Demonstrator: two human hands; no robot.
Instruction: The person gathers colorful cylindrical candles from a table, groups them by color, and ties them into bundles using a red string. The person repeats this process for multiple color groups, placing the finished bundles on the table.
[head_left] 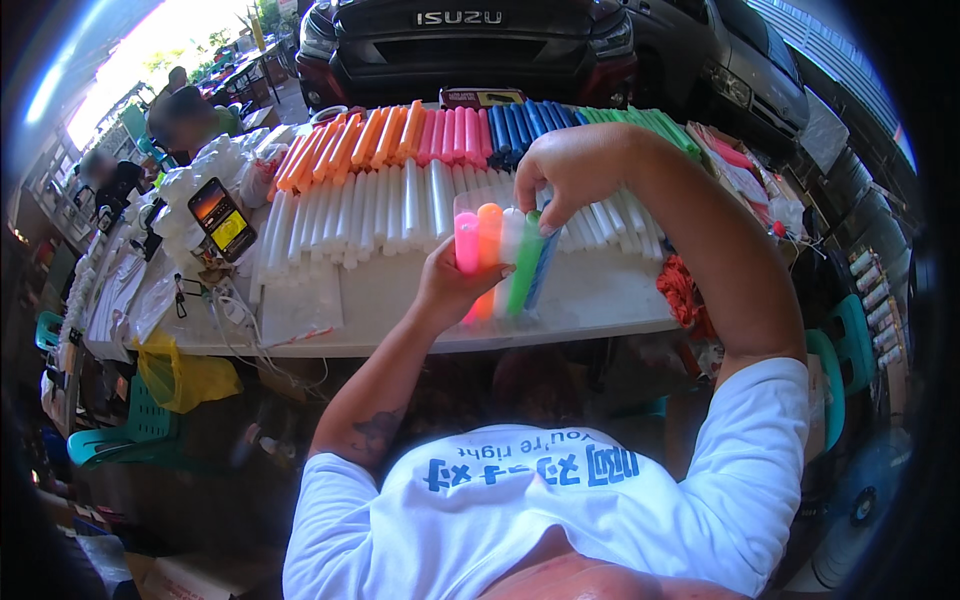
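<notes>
My left hand (450,282) is closed around a clear plastic pouch (463,203) with a row of candle-like sticks standing in it. From left to right they are a pink stick (466,242), an orange stick (489,232), a white stick (513,235), a green stick (524,265) and a blue stick (543,270). Arched over the pouch's top right, my right hand (570,170) has its fingers bent down at the upper ends of the green and blue sticks. Its fingertips are partly hidden, so whether they grip a stick or the pouch's edge is unclear.
Behind my hands lie rows of white sticks (340,215), orange sticks (385,137), pink sticks (455,135), dark blue sticks (530,125) and green sticks (650,122) on the white table (390,310). A phone (222,220) leans at left; red netting (682,290) lies at right.
</notes>
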